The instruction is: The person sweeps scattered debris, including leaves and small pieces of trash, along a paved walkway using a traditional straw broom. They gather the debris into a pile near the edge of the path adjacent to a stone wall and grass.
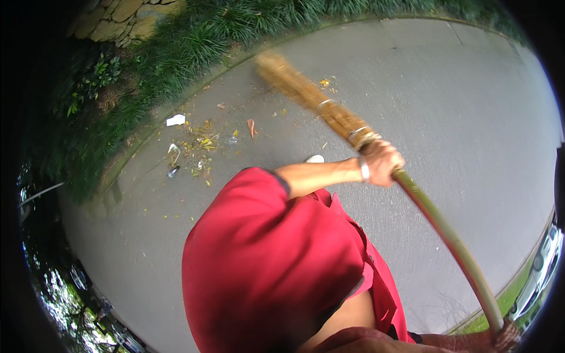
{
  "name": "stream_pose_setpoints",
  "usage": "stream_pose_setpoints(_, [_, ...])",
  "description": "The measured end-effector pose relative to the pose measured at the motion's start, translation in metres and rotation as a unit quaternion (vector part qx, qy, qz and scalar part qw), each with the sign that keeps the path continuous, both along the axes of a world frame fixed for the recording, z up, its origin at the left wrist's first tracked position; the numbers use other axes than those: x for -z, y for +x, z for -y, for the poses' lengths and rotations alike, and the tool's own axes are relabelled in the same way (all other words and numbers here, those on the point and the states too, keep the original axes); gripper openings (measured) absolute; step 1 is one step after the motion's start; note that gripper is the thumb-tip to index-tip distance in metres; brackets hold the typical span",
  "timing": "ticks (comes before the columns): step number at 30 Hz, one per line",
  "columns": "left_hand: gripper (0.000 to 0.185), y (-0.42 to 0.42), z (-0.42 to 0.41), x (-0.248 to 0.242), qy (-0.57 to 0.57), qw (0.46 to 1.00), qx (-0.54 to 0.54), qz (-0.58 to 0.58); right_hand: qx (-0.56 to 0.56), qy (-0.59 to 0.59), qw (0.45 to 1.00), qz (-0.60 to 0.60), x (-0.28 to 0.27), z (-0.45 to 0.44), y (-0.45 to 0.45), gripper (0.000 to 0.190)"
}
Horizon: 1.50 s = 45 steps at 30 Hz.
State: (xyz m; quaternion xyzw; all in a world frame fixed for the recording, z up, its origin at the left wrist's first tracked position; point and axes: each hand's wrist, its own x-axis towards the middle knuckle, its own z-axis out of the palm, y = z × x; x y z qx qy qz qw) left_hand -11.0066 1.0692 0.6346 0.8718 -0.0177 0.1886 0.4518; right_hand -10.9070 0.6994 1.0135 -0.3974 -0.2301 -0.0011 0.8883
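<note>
My left hand [383, 163], with a white band at the wrist, grips the bamboo handle [446, 229] of a broom just behind the bound head. The broom's straw-coloured bristles [291, 79] extend to the upper left, blurred, their tips near the kerb. Two pale bands wrap the head. At the lower right edge my right hand [505, 337] is closed around the handle's far end. Left of the broom lies a loose scatter of yellow and brown leaves [203, 141] on grey pavement [441, 110]. Among or beside them are a white paper-like scrap [175, 120], a clear plastic-like piece [174, 152] and a curled brown leaf [251, 128].
A curved kerb [207, 82] borders grassy plants [198, 44] along the upper left, with a stone surface [128, 17] behind. A light shoe [315, 159] shows beneath my left arm. Parked vehicles [536, 278] stand beyond a grass strip at the right edge.
</note>
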Motion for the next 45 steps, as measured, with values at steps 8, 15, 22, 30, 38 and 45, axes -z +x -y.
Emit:
stream_pose_setpoints(8, [0.013,-0.035,0.084,0.099,0.012,0.985,0.069,-0.159,0.163,-0.075,0.981,-0.079,0.110,0.073,-0.100,0.015])
stream_pose_setpoints(15, [0.012,-0.204,0.111,0.111,0.174,0.907,0.159,-0.349,0.151,0.069,0.958,-0.232,0.252,0.191,-0.224,0.030])
stream_pose_setpoints(22, [0.011,-0.132,0.324,0.054,0.137,0.910,0.391,-0.032,0.505,0.019,0.850,-0.147,0.095,0.320,-0.440,0.024])
stream_pose_setpoints(30, [0.003,-0.026,0.585,0.054,0.027,0.785,0.617,0.039,0.595,-0.157,0.788,0.000,0.076,0.253,-0.504,0.038])
stream_pose_setpoints(38, [0.011,-0.160,0.442,0.088,0.131,0.792,0.563,-0.197,0.524,0.038,0.842,-0.125,0.128,0.351,-0.483,0.029])
stream_pose_setpoints(45, [0.015,-0.161,0.360,0.050,0.261,0.756,0.528,-0.286,0.519,0.146,0.818,-0.203,0.207,0.409,-0.499,0.030])
